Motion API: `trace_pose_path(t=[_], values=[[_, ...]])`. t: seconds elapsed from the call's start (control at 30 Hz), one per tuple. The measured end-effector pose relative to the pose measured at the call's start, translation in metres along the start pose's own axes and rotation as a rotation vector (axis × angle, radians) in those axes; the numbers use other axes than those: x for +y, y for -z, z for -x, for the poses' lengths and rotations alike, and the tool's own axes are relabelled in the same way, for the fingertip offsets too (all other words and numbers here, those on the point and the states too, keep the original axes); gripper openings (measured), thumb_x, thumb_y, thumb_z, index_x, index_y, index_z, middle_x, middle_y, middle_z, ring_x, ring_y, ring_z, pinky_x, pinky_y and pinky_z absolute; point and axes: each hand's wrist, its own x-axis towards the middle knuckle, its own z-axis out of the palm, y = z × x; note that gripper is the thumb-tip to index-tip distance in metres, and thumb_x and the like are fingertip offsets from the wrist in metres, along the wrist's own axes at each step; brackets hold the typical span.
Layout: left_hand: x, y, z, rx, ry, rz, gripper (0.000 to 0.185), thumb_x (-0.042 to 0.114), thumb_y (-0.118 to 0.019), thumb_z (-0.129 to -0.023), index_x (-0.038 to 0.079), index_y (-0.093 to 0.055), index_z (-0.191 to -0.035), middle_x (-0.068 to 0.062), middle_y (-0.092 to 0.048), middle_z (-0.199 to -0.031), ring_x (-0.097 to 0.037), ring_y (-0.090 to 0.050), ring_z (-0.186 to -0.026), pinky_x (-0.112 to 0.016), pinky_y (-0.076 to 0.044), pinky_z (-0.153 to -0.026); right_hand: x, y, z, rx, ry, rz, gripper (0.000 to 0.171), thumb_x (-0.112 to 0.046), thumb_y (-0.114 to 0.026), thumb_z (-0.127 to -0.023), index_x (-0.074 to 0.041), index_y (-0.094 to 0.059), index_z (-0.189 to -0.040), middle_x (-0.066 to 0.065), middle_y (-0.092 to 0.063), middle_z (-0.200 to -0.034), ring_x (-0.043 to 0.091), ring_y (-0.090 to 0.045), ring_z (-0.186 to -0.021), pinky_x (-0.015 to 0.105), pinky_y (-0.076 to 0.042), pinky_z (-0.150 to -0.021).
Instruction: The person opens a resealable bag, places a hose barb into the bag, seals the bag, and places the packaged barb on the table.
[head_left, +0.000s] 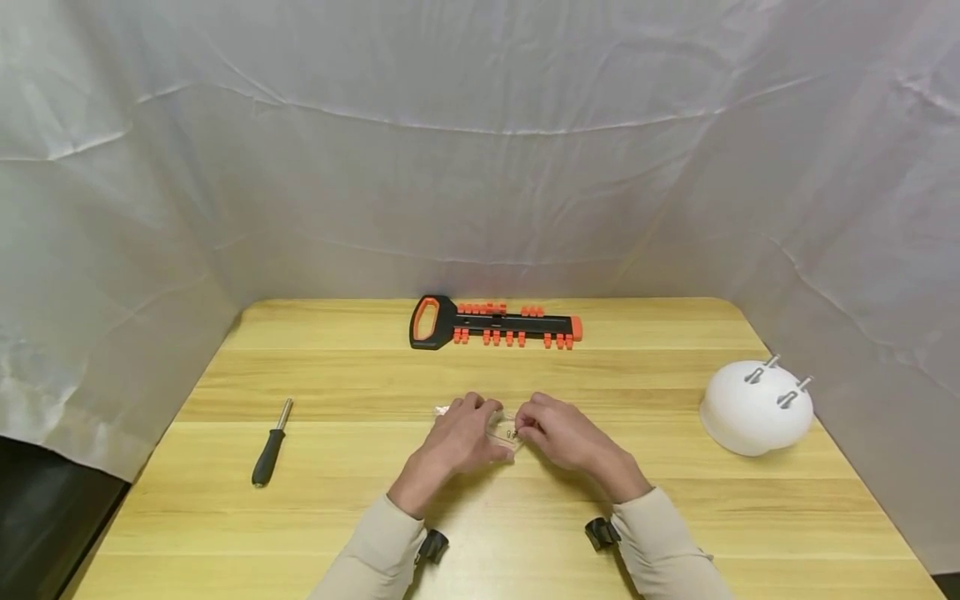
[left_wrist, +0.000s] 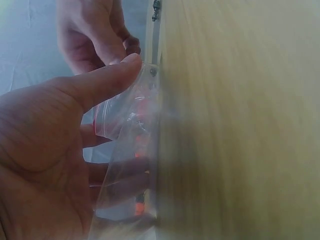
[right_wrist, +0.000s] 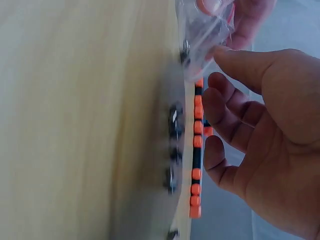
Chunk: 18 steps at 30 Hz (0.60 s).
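Note:
A clear zip bag (head_left: pixel 501 429) with a red line along its seal lies between the two hands over the table. My left hand (head_left: pixel 465 433) holds it, with the thumb over the plastic and the fingers behind, as the bag (left_wrist: pixel 125 125) shows in the left wrist view. The right hand (head_left: pixel 562 433) pinches the bag's edge with thumb and forefinger, its other fingers loosely curled. Beneath that hand, several small dark metal pieces (right_wrist: pixel 175 120) lie on the tabletop, too blurred to name exactly. Another dark piece (left_wrist: pixel 153 72) shows at the bag's edge.
At the back of the wooden table (head_left: pixel 375 508) lies a black holder (head_left: pixel 438 325) with orange clips and a loop handle. A black-handled screwdriver (head_left: pixel 270 450) lies to the left. On the right sits a white dome (head_left: pixel 753 417) with metal prongs. Grey sheeting (head_left: pixel 465 192) surrounds the table.

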Motion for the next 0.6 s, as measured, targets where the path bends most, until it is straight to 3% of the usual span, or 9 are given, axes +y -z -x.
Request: trace_pose_path(t=[0.27,0.6], values=[[0.0,0.0,0.0,0.006,0.011,0.003,0.072,0.046,-0.08,-0.075,0.018,-0.053,-0.136,-0.01,-0.054,-0.129,-0.026,-0.051,-0.111,-0.045,-0.047,-0.09,0.019,0.011,0.016,0.025,-0.08,-0.019,0.007,-0.021,-0.062,-0.094,-0.019,-0.066,-0.1,-0.011,-0.056,-0.091,0.005,-0.053,-0.082,0.028,-0.049,-0.076],[0.0,-0.001,0.0,0.009,0.018,0.013,0.072,0.046,-0.08,-0.075,0.018,-0.053,-0.137,-0.011,-0.053,-0.132,-0.027,-0.05,-0.113,-0.047,-0.045,-0.092,0.043,0.025,0.038,0.041,-0.116,-0.013,0.01,-0.019,-0.065,-0.092,-0.018,-0.067,-0.101,-0.01,-0.06,-0.09,0.005,-0.056,-0.084,0.029,-0.051,-0.076]])
